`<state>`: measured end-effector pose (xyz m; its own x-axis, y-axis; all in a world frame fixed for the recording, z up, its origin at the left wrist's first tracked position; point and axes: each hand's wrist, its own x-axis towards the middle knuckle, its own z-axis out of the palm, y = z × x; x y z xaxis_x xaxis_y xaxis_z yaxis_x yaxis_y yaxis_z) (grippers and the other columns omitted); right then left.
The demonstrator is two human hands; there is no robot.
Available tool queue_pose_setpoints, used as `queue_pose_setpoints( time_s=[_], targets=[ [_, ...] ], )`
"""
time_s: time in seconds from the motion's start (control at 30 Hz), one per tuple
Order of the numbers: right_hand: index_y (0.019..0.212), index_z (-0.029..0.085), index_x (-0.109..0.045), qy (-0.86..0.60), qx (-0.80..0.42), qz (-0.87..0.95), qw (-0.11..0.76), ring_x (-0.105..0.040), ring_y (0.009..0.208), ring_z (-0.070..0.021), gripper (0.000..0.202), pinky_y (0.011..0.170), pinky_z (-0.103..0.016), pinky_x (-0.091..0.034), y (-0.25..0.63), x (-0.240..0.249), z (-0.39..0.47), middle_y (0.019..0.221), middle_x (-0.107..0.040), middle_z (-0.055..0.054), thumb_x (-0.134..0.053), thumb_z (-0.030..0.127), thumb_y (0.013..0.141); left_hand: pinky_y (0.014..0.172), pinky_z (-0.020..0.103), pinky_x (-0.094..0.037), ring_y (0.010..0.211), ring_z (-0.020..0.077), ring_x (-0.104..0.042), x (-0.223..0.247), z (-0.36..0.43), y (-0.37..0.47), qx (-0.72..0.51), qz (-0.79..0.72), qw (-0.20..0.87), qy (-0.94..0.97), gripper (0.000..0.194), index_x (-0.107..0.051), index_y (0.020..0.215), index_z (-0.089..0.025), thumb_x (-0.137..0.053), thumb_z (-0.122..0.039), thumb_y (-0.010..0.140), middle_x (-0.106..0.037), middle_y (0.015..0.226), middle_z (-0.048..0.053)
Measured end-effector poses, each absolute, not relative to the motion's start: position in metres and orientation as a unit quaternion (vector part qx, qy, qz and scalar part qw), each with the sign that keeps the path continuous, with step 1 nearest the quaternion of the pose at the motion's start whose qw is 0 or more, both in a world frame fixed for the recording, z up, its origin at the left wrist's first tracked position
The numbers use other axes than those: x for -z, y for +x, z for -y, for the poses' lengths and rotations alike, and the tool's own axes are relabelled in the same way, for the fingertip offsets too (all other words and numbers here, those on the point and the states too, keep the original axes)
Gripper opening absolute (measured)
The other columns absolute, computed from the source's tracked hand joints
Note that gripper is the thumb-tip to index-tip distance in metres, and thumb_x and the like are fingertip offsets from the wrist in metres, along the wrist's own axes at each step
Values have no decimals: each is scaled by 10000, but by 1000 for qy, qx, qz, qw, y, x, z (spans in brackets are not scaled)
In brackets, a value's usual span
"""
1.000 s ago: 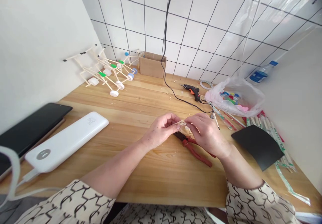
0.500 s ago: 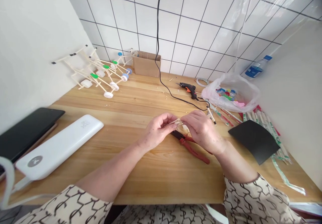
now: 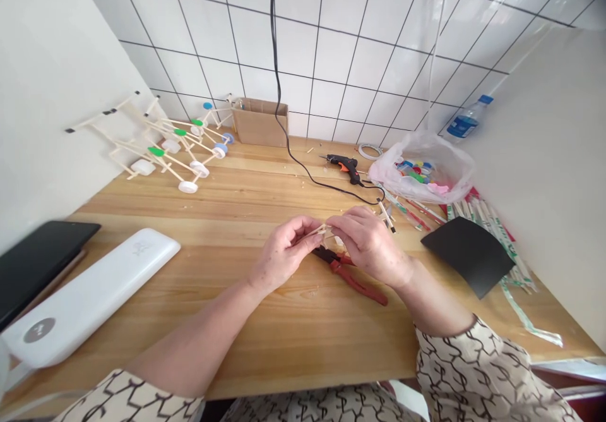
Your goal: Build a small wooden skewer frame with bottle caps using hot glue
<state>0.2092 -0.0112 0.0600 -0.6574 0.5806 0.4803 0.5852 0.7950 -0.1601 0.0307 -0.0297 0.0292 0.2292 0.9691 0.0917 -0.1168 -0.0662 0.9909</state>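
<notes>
- White tiles [image 3: 350,49] rise behind a wooden desk [image 3: 265,340].
- Near the middle of the desk, held just above it, are thin pale sticks [image 3: 322,229]; the number is hidden.
- Left hand [image 3: 286,251]: pinching the sticks between thumb and fingers. Right hand [image 3: 369,242]: bent over, fingertips gripping their far end — neither is free.
- Step in hand, as I judge it: lining up or fitting the sticks where the fingertips meet. From here, the next move calls for a light, steady pinch — such slim wood could slip or snap.
- Red-handled pliers [image 3: 357,283] lie just below, partly covered by the right hand.
- Farther back lies a glue gun [image 3: 345,168].
- Containers: an open plastic bag [image 3: 459,166] holds colourful caps [image 3: 419,172]; a cardboard box [image 3: 262,126] by the tiles is open-topped, contents mostly hidden; a bottle [image 3: 468,119] beyond the bag, fill hard to tell.
- Left: wheeled frames [image 3: 180,132]; nearer, a power bank [image 3: 99,295] beside a phone [image 3: 42,264].
- Right: black sheet [image 3: 468,251], next to wrapped sticks [image 3: 492,220].
</notes>
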Motion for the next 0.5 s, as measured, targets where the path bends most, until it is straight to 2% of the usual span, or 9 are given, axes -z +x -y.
queue_pose_setpoints(
  time_s=[0.5],
  targets=[
    [981, 165, -653, -319, -33, 900, 295, -550, 697, -172, 194, 721, -312, -408, 210, -54, 10, 732, -682, -43, -481, 127, 901, 705, 246, -463, 733, 129, -583, -21, 30, 29, -482, -398, 541, 562, 169, -613, 897, -166, -634, -302, 800, -631, 771, 9]
  ],
)
